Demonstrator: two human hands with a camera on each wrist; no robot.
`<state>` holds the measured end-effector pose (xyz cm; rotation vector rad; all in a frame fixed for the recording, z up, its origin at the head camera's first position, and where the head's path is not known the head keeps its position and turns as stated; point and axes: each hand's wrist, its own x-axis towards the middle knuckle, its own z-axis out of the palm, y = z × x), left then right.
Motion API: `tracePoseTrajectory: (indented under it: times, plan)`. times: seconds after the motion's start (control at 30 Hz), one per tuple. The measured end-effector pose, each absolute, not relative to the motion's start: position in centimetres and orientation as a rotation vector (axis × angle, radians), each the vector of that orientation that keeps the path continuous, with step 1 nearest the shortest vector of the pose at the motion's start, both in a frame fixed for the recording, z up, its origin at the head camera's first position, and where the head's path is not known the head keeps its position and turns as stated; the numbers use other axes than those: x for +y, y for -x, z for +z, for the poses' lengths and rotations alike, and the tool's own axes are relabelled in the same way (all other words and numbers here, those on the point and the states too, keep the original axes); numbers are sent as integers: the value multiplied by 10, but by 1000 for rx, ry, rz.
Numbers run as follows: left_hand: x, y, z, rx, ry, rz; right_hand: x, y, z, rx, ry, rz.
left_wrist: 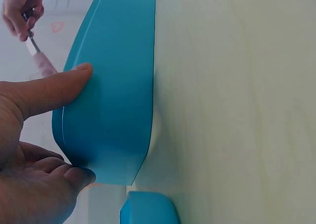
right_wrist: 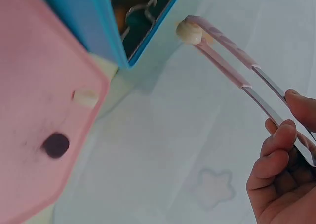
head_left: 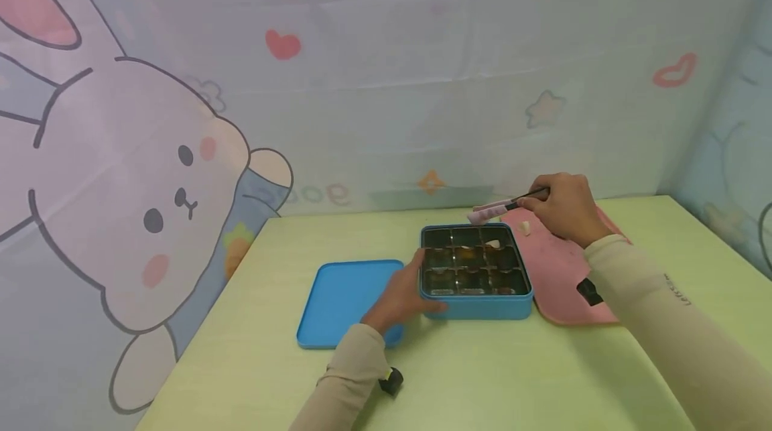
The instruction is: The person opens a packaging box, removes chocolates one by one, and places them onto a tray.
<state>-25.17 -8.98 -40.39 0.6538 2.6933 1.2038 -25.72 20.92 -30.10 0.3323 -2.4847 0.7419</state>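
Observation:
In the head view my left hand (head_left: pixel 401 293) grips the left front corner of a blue square box (head_left: pixel 479 308) with a dark divided insert. The left wrist view has the thumb on one blue wall and the fingers curled at the corner. My right hand (head_left: pixel 565 206) holds metal tongs (right_wrist: pixel 224 67) with pink-covered tips, raised near the box's back right corner. A pale rounded piece (right_wrist: pixel 188 32) is pinched between those tips. One compartment at the back right holds a whitish piece (head_left: pixel 493 244); dark and amber contents show in others.
A pink board (head_left: pixel 557 277) lies right of the box, with another pale piece (head_left: pixel 525 228) and a dark round spot (right_wrist: pixel 56 145) on it. To the left a flat blue lid (head_left: pixel 338 303) rests on the table. A printed cloth backdrop (head_left: pixel 386 116) hangs behind.

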Motion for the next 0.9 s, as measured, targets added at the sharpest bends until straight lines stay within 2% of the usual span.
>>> tracePoseTrajectory:
  times: [0.2, 0.47, 0.67, 0.9]
  plan:
    - [-92, 251, -407, 2674, -585, 1193, 236, 252, -303, -2473, -267, 663]
    - [-91, 251, -406, 2673, -600, 1190, 297, 241, -316, -2482, -84, 603]
    - [-91, 251, -406, 2672, -595, 1192, 341, 236, -337, -2451, 34, 561]
    - [-90, 252, -407, 2677, -602, 1192, 358, 229, -377, -2387, 192, 563]
